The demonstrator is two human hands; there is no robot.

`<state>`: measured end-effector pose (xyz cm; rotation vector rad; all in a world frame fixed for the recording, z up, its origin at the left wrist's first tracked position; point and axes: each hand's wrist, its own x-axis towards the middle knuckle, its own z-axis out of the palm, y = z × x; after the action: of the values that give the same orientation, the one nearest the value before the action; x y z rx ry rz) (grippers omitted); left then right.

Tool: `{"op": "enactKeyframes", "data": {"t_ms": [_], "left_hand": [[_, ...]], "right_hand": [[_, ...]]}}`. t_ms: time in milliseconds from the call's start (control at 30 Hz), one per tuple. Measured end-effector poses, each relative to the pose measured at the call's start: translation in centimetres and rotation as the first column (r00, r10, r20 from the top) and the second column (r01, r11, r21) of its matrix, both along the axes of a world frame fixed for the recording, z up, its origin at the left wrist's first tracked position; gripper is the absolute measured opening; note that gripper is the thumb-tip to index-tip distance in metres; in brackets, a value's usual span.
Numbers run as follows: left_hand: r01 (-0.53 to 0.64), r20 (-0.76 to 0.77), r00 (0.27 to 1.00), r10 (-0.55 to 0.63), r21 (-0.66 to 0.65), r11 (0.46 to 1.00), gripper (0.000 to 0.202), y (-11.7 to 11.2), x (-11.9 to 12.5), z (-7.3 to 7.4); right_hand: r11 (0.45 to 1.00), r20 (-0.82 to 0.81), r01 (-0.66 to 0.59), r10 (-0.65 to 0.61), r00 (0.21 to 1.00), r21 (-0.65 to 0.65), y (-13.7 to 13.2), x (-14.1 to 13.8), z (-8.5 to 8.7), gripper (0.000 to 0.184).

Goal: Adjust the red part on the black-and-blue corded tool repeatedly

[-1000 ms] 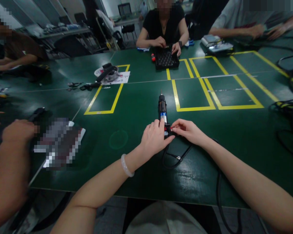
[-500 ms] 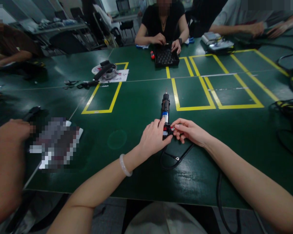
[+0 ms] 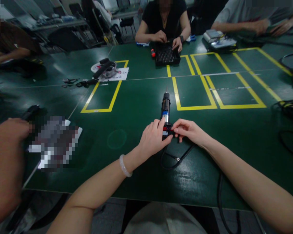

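Note:
A black electric screwdriver (image 3: 165, 107) with a blue band lies on the green table (image 3: 136, 104), its tip pointing away from me. My left hand (image 3: 153, 138) is closed around its near end, thumb and fingers gripping the black and red part. From the right, my right hand (image 3: 189, 131) pinches that same end, fingertips pressed together at the red spot. A black cable (image 3: 175, 157) loops from the tool toward me and runs off the table's near edge.
Yellow tape rectangles (image 3: 195, 94) mark the table ahead. Across the table a person handles a black tray (image 3: 166, 55). Tools and a paper sheet (image 3: 107, 73) lie at the far left. Another person's arm (image 3: 5, 156) sits at my left. Cables (image 3: 290, 107) lie at the right.
The view has shifted slightly. My right fingers have curled in tighter at the screwdriver's near end. The tool and my left hand have stayed in place.

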<state>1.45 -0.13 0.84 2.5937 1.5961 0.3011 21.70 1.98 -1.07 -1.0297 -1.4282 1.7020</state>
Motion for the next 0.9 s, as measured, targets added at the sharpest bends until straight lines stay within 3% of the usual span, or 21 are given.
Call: {"op": "enactKeyframes", "data": {"t_ms": [167,900], "left_hand": [[-0.003,-0.003,1.0,0.003,-0.001,1.0,0.068,0.07,-0.03,0.0],[0.028,-0.022,0.999,-0.029,-0.032,0.999,0.067,0.3,-0.25,0.38]], "right_hand": [[0.997,-0.037,0.059,-0.056,0.998,0.058,0.09,-0.19,-0.27,0.031],[0.999,0.018,0.045,-0.045,0.999,-0.005,-0.02,-0.16,-0.26,0.033]]}}
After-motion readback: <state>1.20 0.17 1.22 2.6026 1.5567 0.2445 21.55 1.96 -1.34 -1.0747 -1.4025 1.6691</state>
